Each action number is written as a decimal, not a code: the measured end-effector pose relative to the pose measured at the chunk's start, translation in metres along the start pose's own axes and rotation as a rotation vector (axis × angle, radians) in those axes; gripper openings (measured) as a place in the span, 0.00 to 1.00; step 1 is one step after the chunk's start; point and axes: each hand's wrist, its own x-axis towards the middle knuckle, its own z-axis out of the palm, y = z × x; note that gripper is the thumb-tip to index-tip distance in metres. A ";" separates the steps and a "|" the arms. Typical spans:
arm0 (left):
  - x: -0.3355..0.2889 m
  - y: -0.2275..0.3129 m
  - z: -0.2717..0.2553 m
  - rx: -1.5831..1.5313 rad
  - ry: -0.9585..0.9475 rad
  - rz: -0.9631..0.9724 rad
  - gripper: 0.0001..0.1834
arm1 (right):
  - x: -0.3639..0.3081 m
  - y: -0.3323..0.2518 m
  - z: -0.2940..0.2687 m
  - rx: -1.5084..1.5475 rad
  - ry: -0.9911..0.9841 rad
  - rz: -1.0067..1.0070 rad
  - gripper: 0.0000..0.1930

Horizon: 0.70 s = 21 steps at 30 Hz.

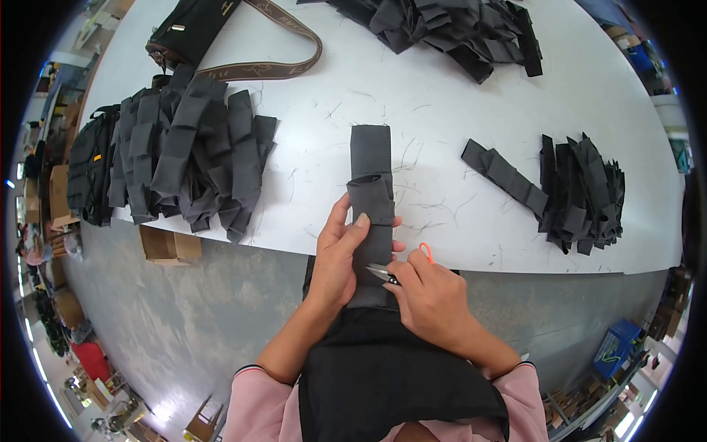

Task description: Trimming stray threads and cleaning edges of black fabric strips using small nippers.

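Observation:
A long dark grey fabric strip [370, 151] with a raised fold lies over the table's near edge and hangs toward my body. My left hand [340, 258] is closed on it, the thumb pressed on top and fingertips showing past its right side. In my right hand [431, 291] is a small pair of scissors [379, 272] with an orange handle loop. Their pointed metal blades rest over the strip's right half, below my left thumb; I cannot make out whether they touch the cloth. Loose thread ends lie on the white table [317, 132] around the strip.
A pile of grey strips [191, 147] hangs over the edge at left, beside a black backpack [92, 169]. More strips form a heap [442, 29] at the back and a stack [582, 191] at right. A black bag [193, 33] with a brown strap lies far left. A cardboard box [169, 245] stands below.

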 end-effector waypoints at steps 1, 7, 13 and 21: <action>0.000 0.001 0.000 0.005 -0.001 0.000 0.21 | 0.001 0.000 0.001 0.003 -0.002 0.000 0.14; 0.001 0.001 -0.003 -0.006 -0.058 -0.034 0.25 | -0.007 0.006 0.008 0.023 0.053 0.001 0.14; 0.003 0.001 -0.001 0.021 -0.015 -0.065 0.23 | -0.020 0.015 0.012 0.145 0.158 0.108 0.14; -0.008 -0.011 -0.010 0.074 -0.097 -0.185 0.30 | -0.002 0.037 0.019 0.447 0.163 0.202 0.20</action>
